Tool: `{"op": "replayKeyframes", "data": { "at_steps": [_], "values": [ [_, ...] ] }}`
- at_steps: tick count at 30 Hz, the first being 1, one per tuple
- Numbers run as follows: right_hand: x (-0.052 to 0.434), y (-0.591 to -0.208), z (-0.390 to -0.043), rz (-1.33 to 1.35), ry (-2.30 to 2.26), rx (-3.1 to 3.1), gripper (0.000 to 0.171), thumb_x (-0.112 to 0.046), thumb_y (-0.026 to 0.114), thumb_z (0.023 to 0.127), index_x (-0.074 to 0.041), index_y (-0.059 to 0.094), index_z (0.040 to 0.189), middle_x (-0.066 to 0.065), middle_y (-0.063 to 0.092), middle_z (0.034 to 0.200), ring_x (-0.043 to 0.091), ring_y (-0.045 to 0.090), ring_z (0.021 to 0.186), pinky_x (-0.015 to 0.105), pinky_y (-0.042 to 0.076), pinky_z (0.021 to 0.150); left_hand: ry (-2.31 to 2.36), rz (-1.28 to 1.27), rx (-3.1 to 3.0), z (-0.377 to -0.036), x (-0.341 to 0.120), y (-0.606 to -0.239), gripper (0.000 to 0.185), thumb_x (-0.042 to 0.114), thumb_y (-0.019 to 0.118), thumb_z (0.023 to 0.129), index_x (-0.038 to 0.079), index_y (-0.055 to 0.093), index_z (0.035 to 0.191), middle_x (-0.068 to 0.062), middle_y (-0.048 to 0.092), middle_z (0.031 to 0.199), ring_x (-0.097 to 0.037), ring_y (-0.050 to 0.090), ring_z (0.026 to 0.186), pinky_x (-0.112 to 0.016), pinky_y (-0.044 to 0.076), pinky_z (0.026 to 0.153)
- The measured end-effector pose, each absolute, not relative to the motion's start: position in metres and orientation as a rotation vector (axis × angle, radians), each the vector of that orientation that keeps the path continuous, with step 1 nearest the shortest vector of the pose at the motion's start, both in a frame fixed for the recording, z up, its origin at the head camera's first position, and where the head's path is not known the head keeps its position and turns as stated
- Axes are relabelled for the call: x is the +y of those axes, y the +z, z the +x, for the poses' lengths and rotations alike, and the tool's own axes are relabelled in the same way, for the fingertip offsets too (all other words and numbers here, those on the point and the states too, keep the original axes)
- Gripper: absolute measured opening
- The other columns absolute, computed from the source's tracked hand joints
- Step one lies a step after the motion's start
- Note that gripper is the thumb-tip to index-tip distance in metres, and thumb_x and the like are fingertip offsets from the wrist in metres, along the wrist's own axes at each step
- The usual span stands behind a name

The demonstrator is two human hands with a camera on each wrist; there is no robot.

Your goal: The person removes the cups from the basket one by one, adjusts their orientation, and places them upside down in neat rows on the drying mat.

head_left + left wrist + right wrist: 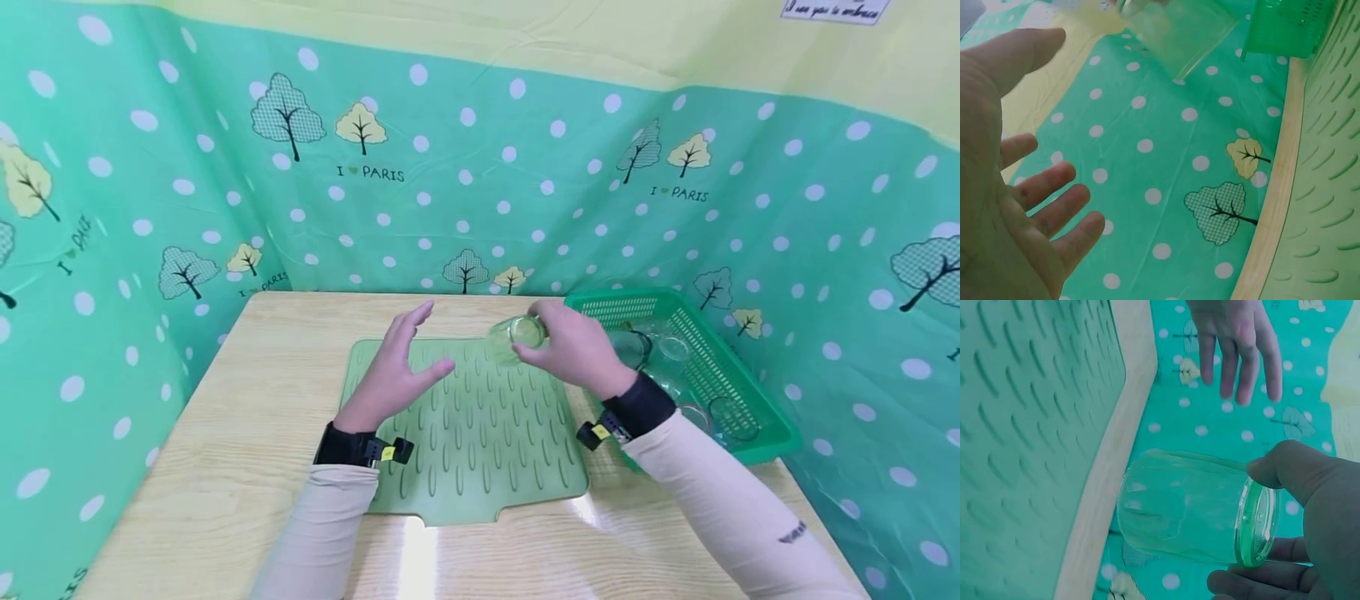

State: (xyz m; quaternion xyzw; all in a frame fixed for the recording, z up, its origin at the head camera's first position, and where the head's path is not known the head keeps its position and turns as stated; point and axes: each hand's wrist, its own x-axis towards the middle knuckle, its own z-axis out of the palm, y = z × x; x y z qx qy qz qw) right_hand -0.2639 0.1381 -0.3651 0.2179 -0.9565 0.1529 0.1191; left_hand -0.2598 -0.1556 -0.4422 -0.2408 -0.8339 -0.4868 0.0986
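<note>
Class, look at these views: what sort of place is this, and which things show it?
Probably a staged tabletop dish-drying station. A wooden table is screened by a polka-dot cloth backdrop; a green ridged drying mat lies beside a green basket of glasses; the right hand holds a clear glass.

Clear glass cup (1194, 515) held tilted sideways above green mat (480, 433)

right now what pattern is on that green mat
Rows of raised oval ridges on the plain green mat, clearest in the head view.

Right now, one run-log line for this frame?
right hand: grips clear glass cup | left hand: open, empty | below: green ribbed mat
</note>
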Motion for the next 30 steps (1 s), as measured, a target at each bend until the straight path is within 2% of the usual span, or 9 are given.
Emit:
{"op": "replayKeyframes", "data": {
  "at_steps": [10, 18, 23, 30],
  "values": [
    [0.099, -0.387, -0.269, 0.656, 0.541, -2.821, 0.052, -0.039, 0.076, 0.093, -0.002, 0.064, 0.127, 0.003, 0.063, 0.088, 0.015, 0.053, 0.067, 0.029, 0.046, 0.055, -1.213, -0.740, -2.551, -0.259, -0.155, -0.447, 0.097, 0.039, 0.083, 0.088, 0.034, 0.023, 0.164, -0.004, 0.036, 0.161, -0.027, 0.035, 0.148, -0.058, 0.037, 0.118],
    [0.084, -0.395, -0.268, 0.606, 0.591, -2.852, 0.054, -0.043, 0.072, 0.096, -0.003, 0.061, 0.130, 0.002, 0.064, 0.096, 0.016, 0.059, 0.077, 0.031, 0.052, 0.064, -1.149, -0.814, -2.596, -0.258, -0.153, -0.445, 0.085, 0.038, 0.079, 0.092, 0.023, 0.034, 0.162, -0.006, 0.043, 0.156, -0.028, 0.039, 0.145, -0.055, 0.040, 0.117],
    [0.076, -0.401, -0.271, 0.541, 0.683, -2.840, 0.055, -0.046, 0.072, 0.096, -0.004, 0.061, 0.130, 0.002, 0.064, 0.098, 0.017, 0.060, 0.082, 0.032, 0.053, 0.067, -1.145, -0.806, -2.592, -0.259, -0.151, -0.447, 0.081, 0.035, 0.080, 0.092, 0.025, 0.037, 0.160, -0.006, 0.046, 0.152, -0.027, 0.043, 0.142, -0.054, 0.041, 0.116],
    [0.067, -0.406, -0.271, 0.468, 0.758, -2.826, 0.059, -0.050, 0.071, 0.095, -0.005, 0.061, 0.132, 0.004, 0.067, 0.102, 0.017, 0.062, 0.083, 0.031, 0.054, 0.065, -1.176, -0.796, -2.593, -0.259, -0.149, -0.450, 0.081, 0.033, 0.082, 0.090, 0.025, 0.039, 0.159, -0.004, 0.046, 0.153, -0.026, 0.044, 0.143, -0.053, 0.042, 0.116]
  ]
}}
